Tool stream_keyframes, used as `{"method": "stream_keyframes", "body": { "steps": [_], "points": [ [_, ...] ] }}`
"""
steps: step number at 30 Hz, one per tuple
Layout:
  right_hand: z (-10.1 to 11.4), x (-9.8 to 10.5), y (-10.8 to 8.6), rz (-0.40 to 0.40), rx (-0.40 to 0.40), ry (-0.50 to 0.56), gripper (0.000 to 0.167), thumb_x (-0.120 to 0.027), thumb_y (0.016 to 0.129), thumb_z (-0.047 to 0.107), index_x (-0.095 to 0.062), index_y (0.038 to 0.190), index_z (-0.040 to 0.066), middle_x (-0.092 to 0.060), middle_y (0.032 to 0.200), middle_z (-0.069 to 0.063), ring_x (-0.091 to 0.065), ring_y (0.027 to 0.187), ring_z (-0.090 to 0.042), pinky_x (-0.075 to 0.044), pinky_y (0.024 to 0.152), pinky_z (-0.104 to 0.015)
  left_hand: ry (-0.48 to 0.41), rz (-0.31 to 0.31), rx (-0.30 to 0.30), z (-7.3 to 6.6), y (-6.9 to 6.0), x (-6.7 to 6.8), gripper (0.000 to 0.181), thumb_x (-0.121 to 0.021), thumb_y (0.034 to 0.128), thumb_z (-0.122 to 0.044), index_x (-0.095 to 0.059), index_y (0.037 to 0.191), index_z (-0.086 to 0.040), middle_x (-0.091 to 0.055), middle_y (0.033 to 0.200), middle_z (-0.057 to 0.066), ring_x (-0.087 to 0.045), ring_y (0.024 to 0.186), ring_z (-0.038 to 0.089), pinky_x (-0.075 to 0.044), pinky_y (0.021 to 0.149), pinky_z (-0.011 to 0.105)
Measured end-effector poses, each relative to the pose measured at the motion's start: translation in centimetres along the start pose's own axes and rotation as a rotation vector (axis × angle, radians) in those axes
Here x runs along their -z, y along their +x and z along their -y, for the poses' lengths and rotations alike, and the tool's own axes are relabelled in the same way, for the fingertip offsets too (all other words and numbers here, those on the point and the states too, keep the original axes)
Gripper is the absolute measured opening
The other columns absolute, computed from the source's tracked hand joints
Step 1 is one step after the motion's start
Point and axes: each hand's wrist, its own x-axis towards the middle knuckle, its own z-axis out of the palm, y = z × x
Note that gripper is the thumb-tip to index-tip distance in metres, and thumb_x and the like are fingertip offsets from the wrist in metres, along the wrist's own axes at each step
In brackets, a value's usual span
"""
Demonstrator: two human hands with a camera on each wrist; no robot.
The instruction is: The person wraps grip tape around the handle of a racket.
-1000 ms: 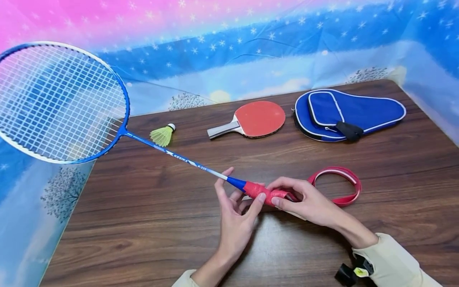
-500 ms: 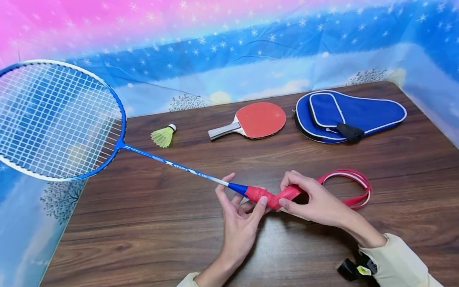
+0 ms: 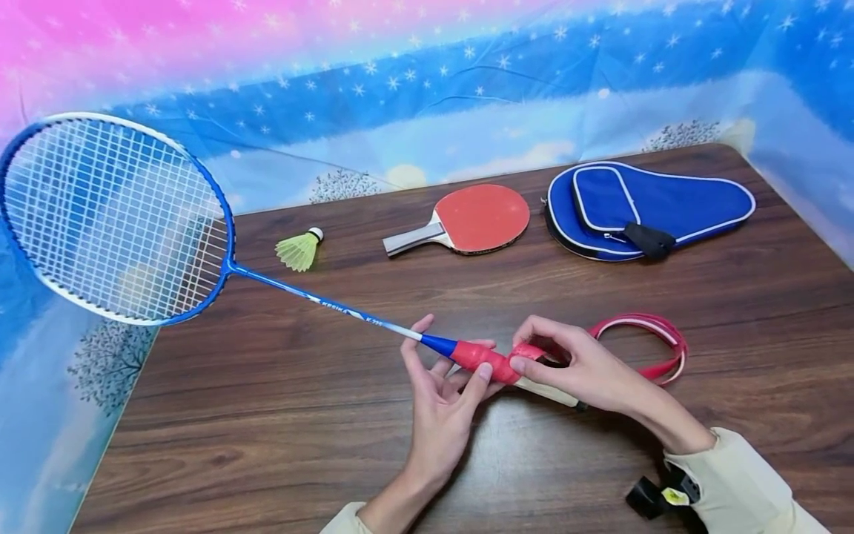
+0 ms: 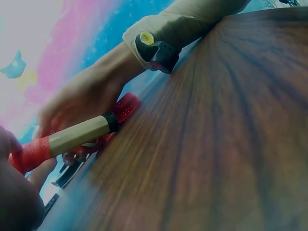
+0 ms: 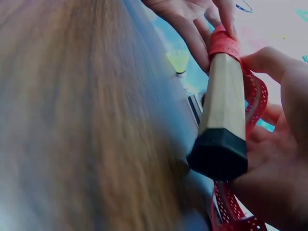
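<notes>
A blue and white badminton racket (image 3: 333, 305) slants across the head view, its strung head raised at the left. Perforated red grip tape (image 3: 477, 354) covers the upper part of its handle. My left hand (image 3: 437, 419) holds the wrapped part between thumb and fingers. Just beyond it, my right hand (image 3: 590, 367) pinches the tape where it leaves the handle. The tape's loose length hangs in a loop (image 3: 679, 347) behind that hand. Below the wrap, the right wrist view shows bare pale wood (image 5: 222, 96) ending in a black butt cap (image 5: 219, 154).
A yellow shuttlecock (image 3: 298, 251) lies at the back left of the brown wooden table (image 3: 253, 415). Right of it are a red table tennis bat (image 3: 482, 219) and a blue bat case (image 3: 694, 204) with white piping. A printed cloth (image 3: 414, 96) hangs behind.
The right hand first drew the tape away to the right, then came back in close to the handle. The racket head dipped, then stayed lower. The left hand keeps its hold.
</notes>
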Motion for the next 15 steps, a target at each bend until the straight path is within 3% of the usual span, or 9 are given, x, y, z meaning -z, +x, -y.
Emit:
{"method": "stream_keyframes", "body": {
  "steps": [5,9,15],
  "points": [
    [0.24,0.32,-0.1,0.046,-0.035,0.02,0.026,-0.069,0.094,0.027,-0.065,0.119,0.029,-0.066,0.107,0.005,-0.06,0.093,-0.02,-0.052,0.075,-0.031,0.029,-0.002,-0.013,-0.1,-0.08,0.17,0.085,-0.056,0.092,0.015,-0.009,0.154,-0.02,-0.036,0.131,0.034,-0.055,0.111,0.042,-0.054,0.082,0.054],
    [0.4,0.28,-0.16,0.058,-0.032,0.034,0.027,-0.07,0.093,0.027,-0.066,0.119,0.029,-0.067,0.105,0.003,-0.06,0.093,-0.02,-0.052,0.075,-0.031,0.064,-0.012,-0.028,-0.31,-0.1,0.23,0.095,-0.058,0.0905,0.015,-0.004,0.157,-0.026,-0.042,0.13,0.032,-0.053,0.114,0.045,-0.056,0.082,0.048],
    [0.57,0.18,-0.17,0.036,-0.026,0.028,0.029,-0.072,0.092,0.026,-0.065,0.12,0.029,-0.066,0.104,0.003,-0.06,0.091,-0.02,-0.051,0.073,-0.032,0.049,0.009,-0.103,-0.36,0.09,0.3,0.09,-0.057,0.0887,0.019,-0.006,0.152,-0.02,-0.047,0.129,0.033,-0.05,0.114,0.056,-0.057,0.082,0.04]
  ]
}}
